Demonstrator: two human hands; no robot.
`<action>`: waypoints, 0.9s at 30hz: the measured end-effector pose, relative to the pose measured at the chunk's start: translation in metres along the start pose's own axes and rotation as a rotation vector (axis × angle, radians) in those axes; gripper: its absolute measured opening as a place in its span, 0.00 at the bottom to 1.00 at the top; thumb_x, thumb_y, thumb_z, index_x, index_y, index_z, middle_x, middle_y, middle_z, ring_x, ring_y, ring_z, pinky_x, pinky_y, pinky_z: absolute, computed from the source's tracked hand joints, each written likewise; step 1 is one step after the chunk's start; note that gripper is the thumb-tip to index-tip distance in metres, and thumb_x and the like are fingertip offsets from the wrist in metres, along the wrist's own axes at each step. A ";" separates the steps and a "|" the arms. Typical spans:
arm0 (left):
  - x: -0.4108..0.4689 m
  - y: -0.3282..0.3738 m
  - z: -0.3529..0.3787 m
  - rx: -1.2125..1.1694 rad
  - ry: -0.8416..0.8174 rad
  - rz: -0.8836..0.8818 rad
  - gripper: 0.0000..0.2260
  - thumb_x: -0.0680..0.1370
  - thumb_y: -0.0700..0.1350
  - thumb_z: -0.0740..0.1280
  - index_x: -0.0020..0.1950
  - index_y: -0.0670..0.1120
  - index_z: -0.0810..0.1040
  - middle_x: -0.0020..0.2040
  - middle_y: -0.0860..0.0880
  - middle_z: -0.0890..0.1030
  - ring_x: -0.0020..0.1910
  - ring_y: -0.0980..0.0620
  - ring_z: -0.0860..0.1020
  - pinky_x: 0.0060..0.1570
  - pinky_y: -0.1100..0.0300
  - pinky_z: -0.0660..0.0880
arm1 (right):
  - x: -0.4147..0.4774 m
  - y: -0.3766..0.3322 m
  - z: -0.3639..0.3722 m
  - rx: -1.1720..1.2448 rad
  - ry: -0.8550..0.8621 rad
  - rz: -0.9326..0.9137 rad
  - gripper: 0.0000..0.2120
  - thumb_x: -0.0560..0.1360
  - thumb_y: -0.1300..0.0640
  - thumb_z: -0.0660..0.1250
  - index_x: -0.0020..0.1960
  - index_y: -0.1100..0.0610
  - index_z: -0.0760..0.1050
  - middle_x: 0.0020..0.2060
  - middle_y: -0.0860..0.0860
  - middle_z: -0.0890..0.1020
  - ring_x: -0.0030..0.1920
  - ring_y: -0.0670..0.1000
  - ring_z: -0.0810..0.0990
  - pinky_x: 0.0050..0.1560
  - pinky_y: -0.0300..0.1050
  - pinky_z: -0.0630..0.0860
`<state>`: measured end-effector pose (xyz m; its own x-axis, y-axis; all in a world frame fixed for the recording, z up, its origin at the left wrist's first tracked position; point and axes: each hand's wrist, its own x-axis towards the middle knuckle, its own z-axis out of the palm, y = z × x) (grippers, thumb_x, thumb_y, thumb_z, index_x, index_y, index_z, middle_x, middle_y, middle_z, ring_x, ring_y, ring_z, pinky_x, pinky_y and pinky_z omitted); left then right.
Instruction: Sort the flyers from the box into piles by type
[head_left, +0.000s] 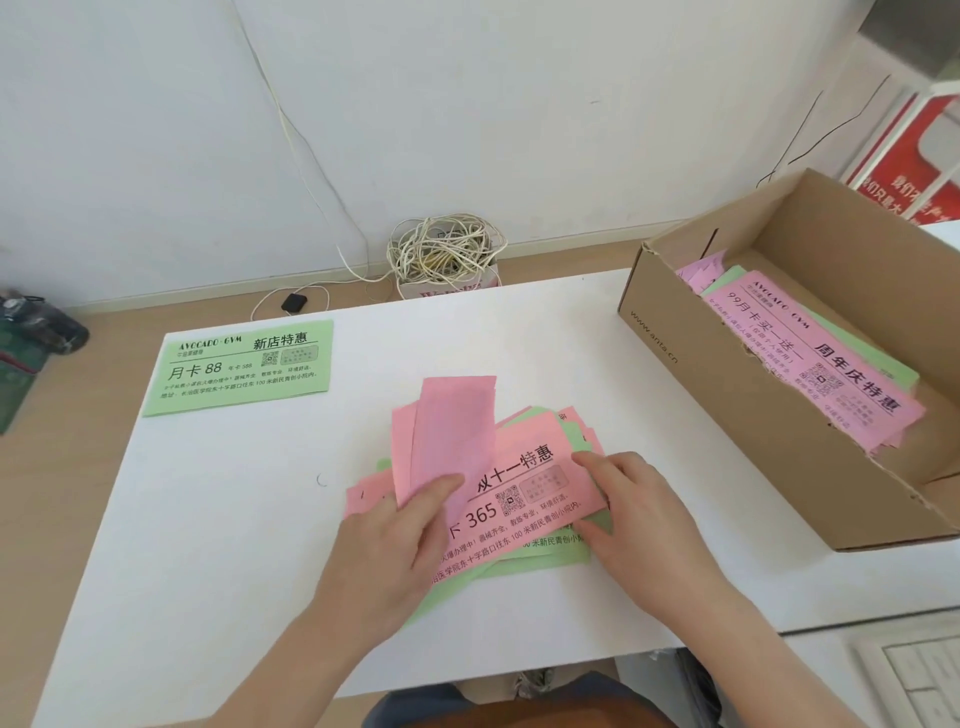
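left hand (400, 525): pink flyer (457, 431) pinched, raised off mixed heap (524, 486), likely for sorting | right hand (634, 514): fingers pressed flat, heap steadied | green pile (244, 369) set apart far left | box (727, 374): flyers (810, 364) yet unsorted inside

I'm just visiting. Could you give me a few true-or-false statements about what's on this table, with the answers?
1. The brown cardboard box is empty. False: pink and green paper flyers lie in it.
2. A green printed flyer lies at the far left of the white table. True.
3. The left hand pinches pink sheets turned blank side up. True.
4. The right hand reaches into the box. False: it touches the mixed flyer pile mid-table.
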<state>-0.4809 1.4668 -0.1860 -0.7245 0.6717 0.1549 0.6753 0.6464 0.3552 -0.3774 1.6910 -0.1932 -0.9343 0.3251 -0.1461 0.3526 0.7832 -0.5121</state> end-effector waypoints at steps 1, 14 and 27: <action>0.000 0.002 0.002 0.055 -0.018 0.012 0.16 0.74 0.54 0.59 0.58 0.53 0.77 0.31 0.53 0.72 0.23 0.48 0.70 0.22 0.63 0.64 | 0.001 -0.002 -0.001 -0.015 -0.005 -0.001 0.27 0.76 0.52 0.66 0.72 0.47 0.63 0.58 0.46 0.70 0.58 0.48 0.70 0.55 0.39 0.70; -0.001 0.012 0.007 0.266 -0.131 0.103 0.18 0.70 0.66 0.64 0.50 0.54 0.79 0.24 0.52 0.74 0.20 0.51 0.72 0.19 0.64 0.64 | 0.007 -0.014 -0.015 0.373 0.058 -0.003 0.12 0.73 0.45 0.70 0.55 0.40 0.76 0.47 0.39 0.78 0.45 0.40 0.75 0.42 0.30 0.68; 0.060 0.018 -0.054 0.454 0.126 0.413 0.16 0.69 0.37 0.59 0.50 0.47 0.81 0.55 0.44 0.81 0.45 0.46 0.76 0.26 0.57 0.73 | 0.019 -0.026 -0.035 0.864 -0.001 0.308 0.17 0.78 0.42 0.58 0.49 0.51 0.81 0.39 0.53 0.83 0.38 0.52 0.80 0.45 0.51 0.76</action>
<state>-0.5198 1.4987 -0.1203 -0.3833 0.8689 0.3131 0.8743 0.4506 -0.1803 -0.4029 1.6954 -0.1531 -0.8056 0.4528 -0.3819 0.4250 -0.0073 -0.9051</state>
